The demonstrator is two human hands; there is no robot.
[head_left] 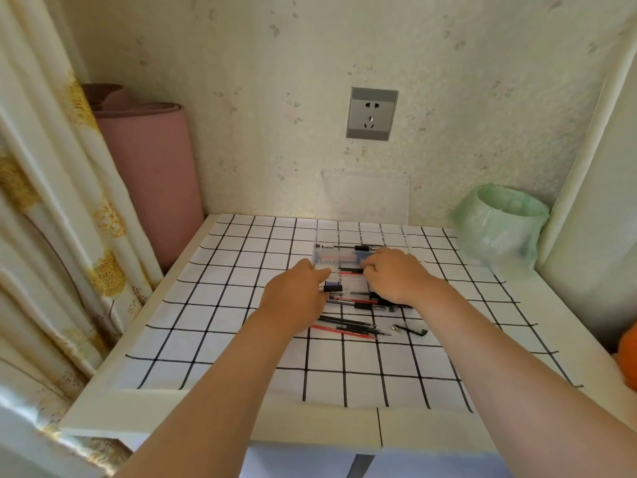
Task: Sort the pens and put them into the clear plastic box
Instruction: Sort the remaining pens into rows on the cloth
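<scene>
Forearms (213, 391) reached in. Left hand (296, 288) pinched a black-capped pen (331, 288); right hand (393, 274) curled over the clear plastic box (362, 236) mid-counter, grasp unclear. Loose pens (348, 326) probably fit best lengthwise.

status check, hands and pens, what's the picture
Left hand and right hand both at the clear plastic box, grips not clear. Box open, some pens inside. Loose pens on the table, nothing blocking.

2 hands (293, 298) (396, 277), 1 clear box (344, 236), 1 socket (371, 113), 1 bin (499, 229), 1 pink roll (148, 174)
</scene>
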